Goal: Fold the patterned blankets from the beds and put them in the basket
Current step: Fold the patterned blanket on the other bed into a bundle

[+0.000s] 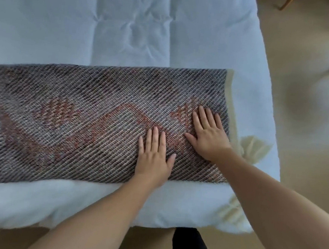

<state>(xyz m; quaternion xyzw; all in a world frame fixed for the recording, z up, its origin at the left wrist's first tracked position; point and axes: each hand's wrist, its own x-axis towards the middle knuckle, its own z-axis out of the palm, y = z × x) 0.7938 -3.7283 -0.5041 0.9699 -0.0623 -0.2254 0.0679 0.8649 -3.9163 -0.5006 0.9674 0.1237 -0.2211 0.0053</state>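
— On the bed (127, 24), near its front edge, the blanket (93, 123) lies flat as a long strip. It runs off the left of the head view, and its cream border (231, 101) marks the right end.

— So how far along would you say the job is?

— Partway, I'd judge. The strip looks narrower than a full spread, so at least one lengthwise fold seems done. It is too long for a basket as it lies, so more folds across its length are left.

— And the basket?

— Not in view. Nothing shows any blanket put away, and I cannot tell if others are waiting.

— What are the hands doing?

— Both lie palm down on the right part of the blanket. The left hand (154, 158) is near the front edge, fingers straight and close together, pointing away from the person. The right hand (207, 135) sits just beside it, further in and close to the cream border, fingers slightly spread. Neither grips anything; both are flat and relaxed against the weave, which looks like smoothing or pressing.

— And the arms?

— Bare forearms reach in from the bottom of the view, the right one at a steeper slant.
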